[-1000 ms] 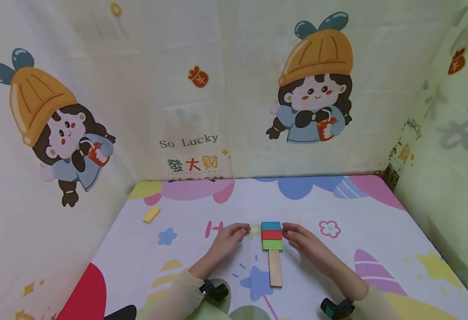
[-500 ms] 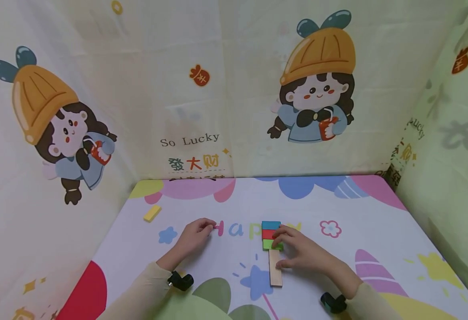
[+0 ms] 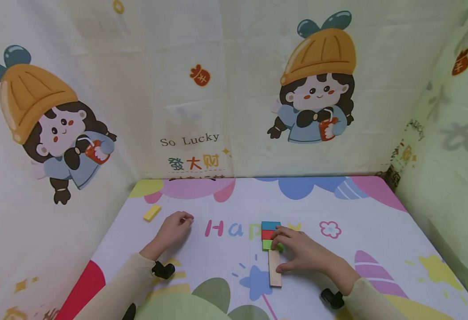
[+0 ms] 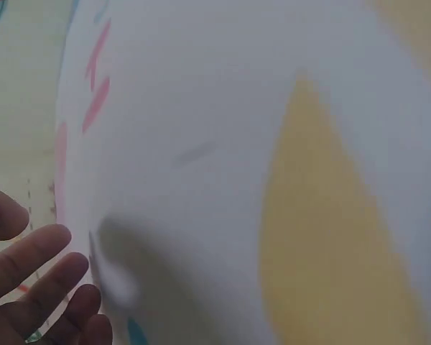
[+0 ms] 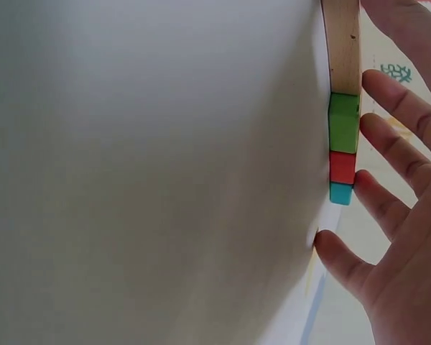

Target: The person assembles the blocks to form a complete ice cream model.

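A blue block, a red block and a green block lie side by side on the table, edge to edge. A plain wooden block extends from the green one toward the person, like a handle. My right hand rests over this row, fingers spread, thumb at the wooden block and fingertips at the red and green blocks. In the right wrist view the fingertips sit along the blocks' top faces. To the left, my left hand is loosely bent with nothing in it, close to a yellow block.
A patterned cloth with printed shapes and letters covers the table. Cloth walls with cartoon prints enclose its back and sides.
The left hand has moved left, away from the block row and toward the yellow block. The right hand has gone from beside the row to over it. The blocks have stayed put.
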Demonstrator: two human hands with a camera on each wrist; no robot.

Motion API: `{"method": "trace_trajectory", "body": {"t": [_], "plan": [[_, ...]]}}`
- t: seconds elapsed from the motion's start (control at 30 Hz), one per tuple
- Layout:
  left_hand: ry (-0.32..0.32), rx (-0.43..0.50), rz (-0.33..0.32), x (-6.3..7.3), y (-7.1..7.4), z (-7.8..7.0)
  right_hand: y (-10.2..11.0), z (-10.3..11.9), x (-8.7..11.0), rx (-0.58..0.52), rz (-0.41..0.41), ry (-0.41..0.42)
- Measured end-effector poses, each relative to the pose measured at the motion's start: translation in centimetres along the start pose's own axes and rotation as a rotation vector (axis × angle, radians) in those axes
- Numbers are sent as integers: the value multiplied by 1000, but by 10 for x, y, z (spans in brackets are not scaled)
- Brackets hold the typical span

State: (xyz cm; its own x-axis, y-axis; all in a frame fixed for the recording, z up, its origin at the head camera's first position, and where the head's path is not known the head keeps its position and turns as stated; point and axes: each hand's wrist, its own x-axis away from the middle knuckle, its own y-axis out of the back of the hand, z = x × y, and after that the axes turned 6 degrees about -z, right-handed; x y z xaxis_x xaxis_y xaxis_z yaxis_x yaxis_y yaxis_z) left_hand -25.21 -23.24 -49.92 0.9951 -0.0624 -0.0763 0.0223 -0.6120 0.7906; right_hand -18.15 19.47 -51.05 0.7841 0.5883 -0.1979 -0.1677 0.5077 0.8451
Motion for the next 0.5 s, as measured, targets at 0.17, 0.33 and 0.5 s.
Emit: {"method": "trace_trajectory", "body": {"t": [0.17,0.33,0.5], "plan": [[-33,-129,-22,-16,20,19,-1,-2,1,-7,-4,5],[49,-196,-92,-27,44,38,-2,-4,2,-6,-10,7],[200,-201,-136,-27,55,64,-3,-5,2,-8,-7,8]]}}
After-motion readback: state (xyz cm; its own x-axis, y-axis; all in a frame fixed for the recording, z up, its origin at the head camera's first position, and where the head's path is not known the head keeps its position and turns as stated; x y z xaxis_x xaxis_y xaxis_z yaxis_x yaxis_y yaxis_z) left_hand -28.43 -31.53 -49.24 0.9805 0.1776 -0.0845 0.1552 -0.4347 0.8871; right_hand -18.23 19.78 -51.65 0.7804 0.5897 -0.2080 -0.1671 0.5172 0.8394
